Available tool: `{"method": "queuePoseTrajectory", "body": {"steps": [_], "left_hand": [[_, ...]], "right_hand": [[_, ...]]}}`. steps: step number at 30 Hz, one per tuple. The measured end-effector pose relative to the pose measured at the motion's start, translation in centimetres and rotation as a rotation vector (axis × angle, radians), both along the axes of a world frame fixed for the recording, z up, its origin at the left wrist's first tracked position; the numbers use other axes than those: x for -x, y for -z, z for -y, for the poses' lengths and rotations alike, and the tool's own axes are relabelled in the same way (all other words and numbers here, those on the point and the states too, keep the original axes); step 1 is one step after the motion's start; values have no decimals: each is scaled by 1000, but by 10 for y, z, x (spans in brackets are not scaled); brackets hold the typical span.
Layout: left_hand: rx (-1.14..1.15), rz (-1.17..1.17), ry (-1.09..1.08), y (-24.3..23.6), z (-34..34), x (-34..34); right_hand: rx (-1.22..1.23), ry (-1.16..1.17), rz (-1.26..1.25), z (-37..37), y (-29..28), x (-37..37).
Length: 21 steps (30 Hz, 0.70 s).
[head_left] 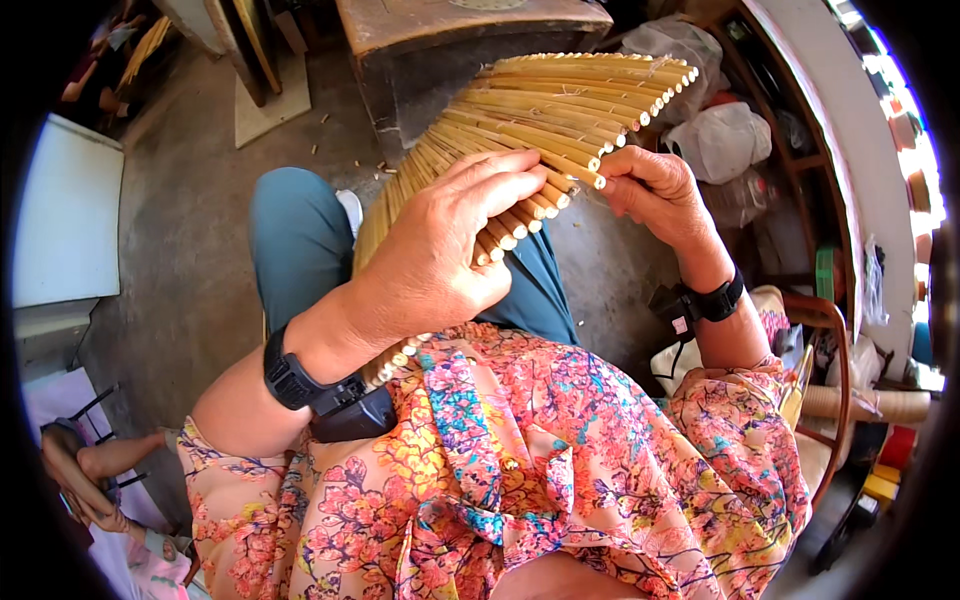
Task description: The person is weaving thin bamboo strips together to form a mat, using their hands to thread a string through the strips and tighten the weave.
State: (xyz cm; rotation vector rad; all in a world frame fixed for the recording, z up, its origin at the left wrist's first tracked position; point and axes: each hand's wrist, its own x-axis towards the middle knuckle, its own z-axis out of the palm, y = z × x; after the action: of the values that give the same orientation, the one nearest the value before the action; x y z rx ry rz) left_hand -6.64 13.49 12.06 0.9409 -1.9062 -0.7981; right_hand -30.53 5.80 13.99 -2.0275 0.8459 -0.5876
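A fan-shaped mat of yellow reed-like sticks (560, 110), bound side by side, slants over my lap with its cut ends toward me and to the right. My left hand (430, 240) lies across it, fingers curled over the sticks near their cut ends and the thumb on the near side. At the right edge, my right hand (655, 190) is closed in a pinch beside the end of a stick. Whatever sits between those fingertips is too small to make out; a thin strand may run there. Part of the mat is hidden behind my left hand and forearm.
A worn brown wooden table (450, 35) stands ahead. Plastic bags (725, 140) and a shelf are at the right, with a curved chair arm (838, 400) nearer. A white cabinet (70, 210) stands left; another person's arm and leg (95, 480) show lower left.
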Motion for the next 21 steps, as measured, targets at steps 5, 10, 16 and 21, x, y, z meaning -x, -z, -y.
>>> {"method": "queuePoseTrajectory", "body": {"steps": [5,10,16,21], "left_hand": [[33,87,179,-6,-2,-5],[-16,143,258,-8,-9,-11],[27,184,243,0,-11,-10],[70,202,239,0,-13,-9]], "right_hand": [[-66,0,89,-24,25,19],[-67,0,189,-53,42,13],[-209,118,284,-69,63,8],[-85,91,331,-72,60,6]]}}
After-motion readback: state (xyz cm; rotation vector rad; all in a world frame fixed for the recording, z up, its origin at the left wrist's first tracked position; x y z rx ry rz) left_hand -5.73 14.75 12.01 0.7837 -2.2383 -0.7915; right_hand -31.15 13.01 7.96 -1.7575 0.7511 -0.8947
